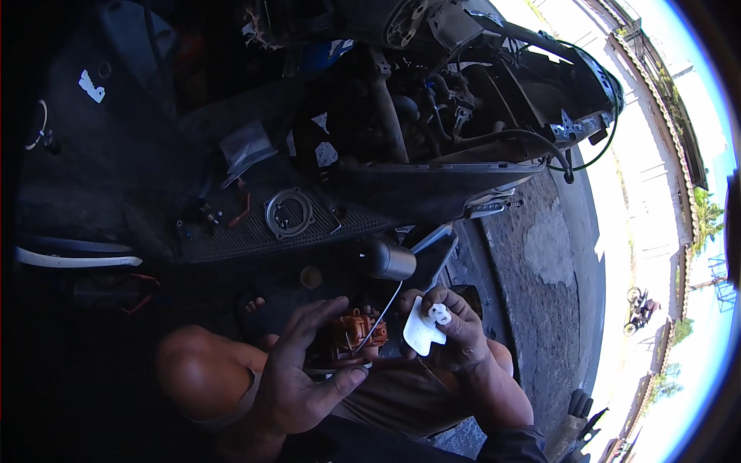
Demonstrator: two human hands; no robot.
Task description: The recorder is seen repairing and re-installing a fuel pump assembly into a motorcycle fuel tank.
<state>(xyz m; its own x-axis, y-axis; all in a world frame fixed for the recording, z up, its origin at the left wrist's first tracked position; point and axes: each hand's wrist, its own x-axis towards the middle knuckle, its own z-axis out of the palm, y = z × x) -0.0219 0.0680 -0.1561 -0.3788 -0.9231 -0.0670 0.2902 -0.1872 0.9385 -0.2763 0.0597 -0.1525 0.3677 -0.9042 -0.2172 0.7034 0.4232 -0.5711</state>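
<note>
My left hand [297,378] is curled around an orange-brown moulded part [357,333], thumb along its near side. A thin pale rod [384,312] slants up from this part toward a dark grey cylinder [390,259]; whether the two are joined I cannot tell. Just to the right, my right hand [459,336] pinches a flat white plastic piece [421,332] between thumb and fingers. A small white knob-like fitting [440,313] shows at the thumb, seemingly held together with the flat piece. The underside of the orange-brown part is hidden by my left hand.
Ahead stands a partly stripped scooter [455,108]. On its ribbed footboard [231,245] lie a metal ring [289,213], an orange-handled tool [241,204] and a clear plastic bag [247,150]. A small round cup [310,277] sits beyond my left hand. My knee [201,366] is at left.
</note>
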